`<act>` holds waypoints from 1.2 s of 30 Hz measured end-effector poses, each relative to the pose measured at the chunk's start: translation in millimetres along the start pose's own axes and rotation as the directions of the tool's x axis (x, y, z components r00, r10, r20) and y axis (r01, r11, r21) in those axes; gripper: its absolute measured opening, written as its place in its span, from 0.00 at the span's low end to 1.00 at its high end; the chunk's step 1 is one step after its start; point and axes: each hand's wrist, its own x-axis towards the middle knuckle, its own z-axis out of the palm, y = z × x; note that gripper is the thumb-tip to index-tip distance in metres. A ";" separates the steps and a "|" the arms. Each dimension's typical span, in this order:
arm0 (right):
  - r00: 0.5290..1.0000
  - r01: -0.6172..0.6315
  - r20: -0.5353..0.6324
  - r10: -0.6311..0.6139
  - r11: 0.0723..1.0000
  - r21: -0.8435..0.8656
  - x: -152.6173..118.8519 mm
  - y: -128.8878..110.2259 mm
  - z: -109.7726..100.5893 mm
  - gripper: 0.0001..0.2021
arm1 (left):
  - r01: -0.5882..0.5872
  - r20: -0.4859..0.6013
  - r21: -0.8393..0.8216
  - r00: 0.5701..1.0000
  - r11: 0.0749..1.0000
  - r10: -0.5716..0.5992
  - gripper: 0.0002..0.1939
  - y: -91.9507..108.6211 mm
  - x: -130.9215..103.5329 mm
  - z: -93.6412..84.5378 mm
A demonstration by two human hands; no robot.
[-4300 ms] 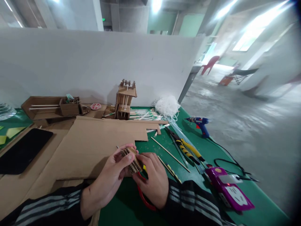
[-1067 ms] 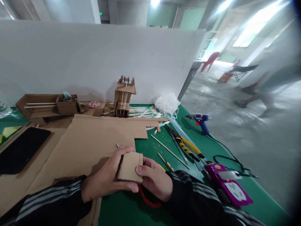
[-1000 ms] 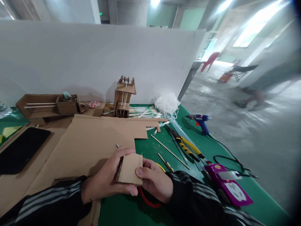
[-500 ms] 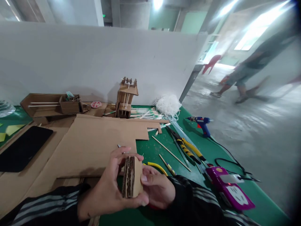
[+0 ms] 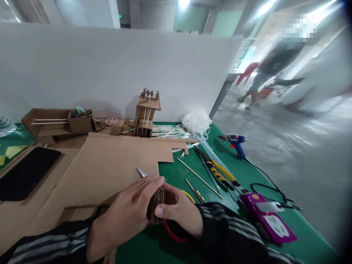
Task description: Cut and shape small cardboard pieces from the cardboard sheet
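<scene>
Between my two hands is a thick block of stacked corrugated cardboard (image 5: 158, 203), its ridged edge facing up toward me. My left hand (image 5: 123, 205) wraps over its left side and hides much of it. On the right side, my right hand (image 5: 181, 209) grips it, thumb pressed on the ridged edge. Under the hands lie scissors or pliers with a pointed metal tip (image 5: 141, 172) and a red and yellow handle (image 5: 176, 237), mostly covered. A large cut cardboard sheet (image 5: 115, 161) lies beyond my left hand.
Pliers (image 5: 217, 172), a blue glue gun (image 5: 235, 143) and a purple power strip (image 5: 268, 218) lie to the right. A cardboard tower (image 5: 147, 113), bundled sticks and white string (image 5: 196, 123) stand at the back. A black phone-like slab (image 5: 30, 174) lies left. A person walks beyond the partition.
The cardboard block has been turned in my hands, its broad plain face no longer showing. My left hand has closed over it from above. The person in the background has moved left.
</scene>
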 end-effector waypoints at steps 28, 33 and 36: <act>0.999 0.038 0.008 -0.037 0.994 -0.103 -0.9 0.6 0.6 0.26 | -0.059 0.096 0.036 0.994 0.998 0.055 0.29 10.8 3.6 -1.7; 0.999 0.035 -0.011 -0.036 0.996 -0.078 -0.8 1.0 1.0 0.24 | -0.061 0.090 -0.002 0.994 0.998 0.060 0.28 7.3 4.6 0.1; 1.000 0.015 -0.021 -0.016 0.999 -0.048 -0.4 1.2 2.3 0.25 | -0.071 0.083 -0.002 0.994 0.997 0.071 0.28 4.4 4.1 0.7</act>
